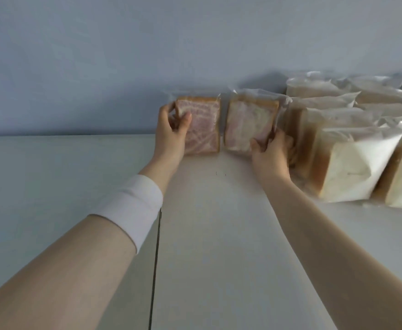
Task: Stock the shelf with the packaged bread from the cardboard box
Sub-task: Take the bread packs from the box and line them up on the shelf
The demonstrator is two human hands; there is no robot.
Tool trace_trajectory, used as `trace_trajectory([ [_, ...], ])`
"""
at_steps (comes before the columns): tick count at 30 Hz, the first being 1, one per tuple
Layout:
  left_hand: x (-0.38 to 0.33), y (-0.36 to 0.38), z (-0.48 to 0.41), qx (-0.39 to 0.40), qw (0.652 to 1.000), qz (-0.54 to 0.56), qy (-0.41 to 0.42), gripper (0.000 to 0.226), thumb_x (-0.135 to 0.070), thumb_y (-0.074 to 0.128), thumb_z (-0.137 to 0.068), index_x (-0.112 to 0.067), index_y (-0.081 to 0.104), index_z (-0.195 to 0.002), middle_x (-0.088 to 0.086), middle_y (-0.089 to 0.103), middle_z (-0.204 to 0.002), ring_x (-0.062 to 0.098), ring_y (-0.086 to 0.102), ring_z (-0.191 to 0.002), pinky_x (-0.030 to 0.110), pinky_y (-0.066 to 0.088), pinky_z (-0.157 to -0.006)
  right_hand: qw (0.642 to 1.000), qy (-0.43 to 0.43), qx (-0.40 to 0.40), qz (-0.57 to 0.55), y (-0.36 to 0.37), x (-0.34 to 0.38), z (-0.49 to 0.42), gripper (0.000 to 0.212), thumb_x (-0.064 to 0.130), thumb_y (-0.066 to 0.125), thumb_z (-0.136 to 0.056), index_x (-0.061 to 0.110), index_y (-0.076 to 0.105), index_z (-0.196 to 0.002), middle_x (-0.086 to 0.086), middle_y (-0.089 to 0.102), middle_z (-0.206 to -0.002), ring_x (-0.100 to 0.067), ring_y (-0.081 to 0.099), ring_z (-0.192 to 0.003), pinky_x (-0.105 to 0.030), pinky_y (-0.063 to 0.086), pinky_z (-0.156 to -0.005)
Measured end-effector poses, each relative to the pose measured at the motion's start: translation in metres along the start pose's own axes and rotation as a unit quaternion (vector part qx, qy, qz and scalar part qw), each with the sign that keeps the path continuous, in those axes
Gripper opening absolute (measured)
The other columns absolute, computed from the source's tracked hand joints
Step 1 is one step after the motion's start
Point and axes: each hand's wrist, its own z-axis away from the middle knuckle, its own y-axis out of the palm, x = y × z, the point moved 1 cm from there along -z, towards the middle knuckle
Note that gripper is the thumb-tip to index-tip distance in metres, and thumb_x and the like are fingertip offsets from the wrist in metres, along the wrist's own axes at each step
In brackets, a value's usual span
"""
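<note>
While both arms reached forward, a pale blue wall (123,55) filled the view from 9 through 12 to 3 o'clock, and the white shelf (207,234) spread below it towards 6 o'clock. At 3 o'clock a crowd of bagged white loaves (352,163) stood in rows against the wall, their clear wrappers bunched on top. Just above centre, at 12 o'clock, two packs of pink-swirled bread stood upright on the shelf against the wall, side by side and nearly touching. The left hand (171,132) gripped the left pink pack (204,125) by its 9 o'clock edge, thumb across the front. The right hand (270,153) clasped the right pink pack (245,125) at its 5 o'clock corner, hard beside the white loaves. The hands were apart, one pack each. A white wristband (133,206) circled the left forearm. A dark seam (156,258) ran through the shelf towards 6 o'clock.
</note>
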Motion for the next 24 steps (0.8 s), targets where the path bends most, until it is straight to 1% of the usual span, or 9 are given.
trace_trajectory([
  [3,0.003,0.007,-0.008,-0.011,1.000,-0.016,0.019,0.038,-0.014,0.059,-0.090,-0.005,0.046,-0.124,0.013,0.057,-0.112,0.023,0.057,-0.101,0.039,0.048,-0.095,0.996,0.003,-0.046,-0.075,0.012,0.007,-0.004,0.056,0.004,0.059,-0.086,0.007,0.031,-0.134,-0.012,0.047,-0.127,-0.025,0.050,-0.113,-0.033,0.037,-0.103],
  [5,0.006,0.012,-0.011,-0.015,1.000,-0.002,0.023,0.043,-0.012,0.059,-0.089,-0.005,0.041,-0.127,0.010,0.055,-0.110,0.017,0.055,-0.097,0.028,0.047,-0.090,0.994,0.008,-0.062,-0.090,0.016,0.009,-0.008,0.049,0.003,0.058,-0.086,0.006,0.035,-0.128,-0.009,0.053,-0.123,-0.022,0.055,-0.108,-0.021,0.038,-0.091],
  [7,0.008,0.018,-0.013,-0.039,0.999,0.011,0.024,0.048,-0.009,0.060,-0.088,-0.005,0.035,-0.129,0.003,0.051,-0.098,0.010,0.050,-0.085,0.016,0.044,-0.080,0.995,0.007,-0.066,-0.071,0.019,0.008,-0.017,0.045,0.007,0.059,-0.087,0.006,0.040,-0.128,-0.010,0.053,-0.126,-0.023,0.052,-0.114,-0.017,0.032,-0.089],
  [9,0.010,0.021,-0.015,-0.068,0.997,0.010,0.020,0.049,-0.009,0.061,-0.087,-0.004,0.033,-0.126,-0.005,0.043,-0.082,0.005,0.044,-0.071,0.009,0.041,-0.069,0.997,0.005,-0.063,-0.053,0.021,0.008,-0.027,0.044,0.012,0.056,-0.089,0.008,0.042,-0.131,-0.014,0.047,-0.131,-0.026,0.046,-0.122,-0.022,0.029,-0.099],
  [11,0.012,0.023,-0.017,-0.078,0.997,0.004,0.021,0.047,-0.010,0.063,-0.087,-0.005,0.034,-0.124,-0.006,0.041,-0.078,0.005,0.042,-0.067,0.008,0.040,-0.066,0.998,0.001,-0.053,-0.029,0.024,0.008,-0.034,0.044,0.016,0.054,-0.090,0.009,0.042,-0.132,-0.017,0.046,-0.130,-0.030,0.044,-0.123,-0.030,0.029,-0.104],
  [14,0.013,0.022,-0.018,-0.105,0.994,0.009,0.035,0.045,-0.009,0.063,-0.086,-0.005,0.037,-0.122,-0.005,0.045,-0.081,0.005,0.044,-0.071,0.010,0.039,-0.069,0.998,-0.004,-0.061,-0.020,0.026,0.008,-0.039,0.045,0.015,0.054,-0.090,0.010,0.041,-0.133,-0.018,0.047,-0.129,-0.033,0.044,-0.122,-0.036,0.031,-0.104],
  [19,0.016,0.021,-0.020,-0.122,0.991,0.008,0.055,0.044,-0.008,0.062,-0.087,-0.004,0.038,-0.124,-0.002,0.049,-0.090,0.009,0.048,-0.078,0.006,0.039,-0.071,0.991,-0.012,-0.132,-0.025,0.032,0.007,-0.038,0.044,0.010,0.051,-0.090,0.013,0.037,-0.131,-0.008,0.055,-0.125,-0.027,0.047,-0.119,-0.034,0.032,-0.095],
  [22,0.016,0.026,-0.021,-0.120,0.991,-0.002,0.052,0.045,-0.008,0.062,-0.086,-0.006,0.038,-0.124,-0.002,0.048,-0.090,0.009,0.047,-0.078,0.005,0.040,-0.069,0.992,-0.001,-0.129,0.013,0.036,0.006,-0.039,0.042,0.012,0.045,-0.093,0.016,0.036,-0.134,-0.010,0.053,-0.129,-0.029,0.042,-0.122,-0.037,0.030,-0.097],
  [24,0.016,0.027,-0.021,-0.118,0.992,-0.010,0.043,0.047,-0.009,0.062,-0.087,-0.006,0.036,-0.126,0.002,0.048,-0.091,0.009,0.048,-0.079,0.007,0.042,-0.071,0.994,-0.002,-0.104,0.030,0.037,0.005,-0.038,0.048,0.011,0.041,-0.094,0.017,0.030,-0.141,-0.013,0.046,-0.137,-0.031,0.038,-0.126,-0.037,0.026,-0.102],
])
